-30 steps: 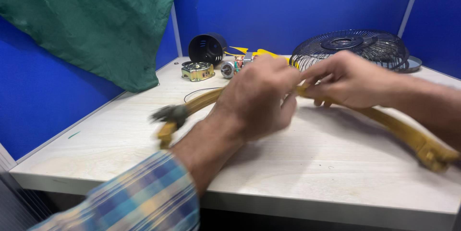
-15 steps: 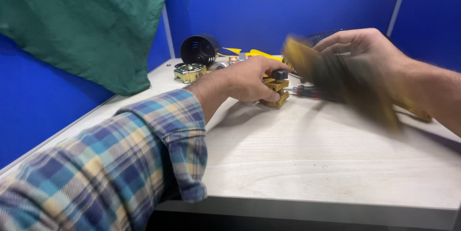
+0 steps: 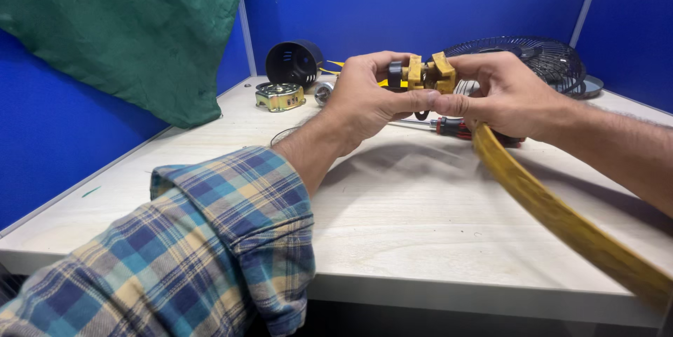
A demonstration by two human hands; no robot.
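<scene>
Nearest the camera a plaid sleeve (image 3: pixel 210 253) crosses the front edge of the pale wooden table (image 3: pixel 420 239), which runs across the bottom of the view; the broad stretch of tabletop between that edge and the hands lies bare. To the right a long, curved yellow band (image 3: pixel 561 218) sweeps from the lower right corner up over the table to the right hand (image 3: pixel 512 95). Both hands are raised above the table's middle, meeting on a small yellow clamp piece (image 3: pixel 429 72) at the band's upper end: the left hand (image 3: pixel 368 99) is closed around its black knob (image 3: pixel 396 74) side, thumb beneath, and the right hand grips the other side with fingers wrapped over the band. The clamp is blocky, mustard-coloured, worn, with two raised lugs on top. Just behind the hands a red-handled screwdriver (image 3: pixel 456 127) lies flat. Farther back stand a small metal motor (image 3: pixel 280 97), a black cylindrical housing (image 3: pixel 294 62) and a wire fan grille (image 3: pixel 540 60), close to the blue partition walls (image 3: pixel 420 1). A green cloth (image 3: pixel 133 29) hangs at the left.
</scene>
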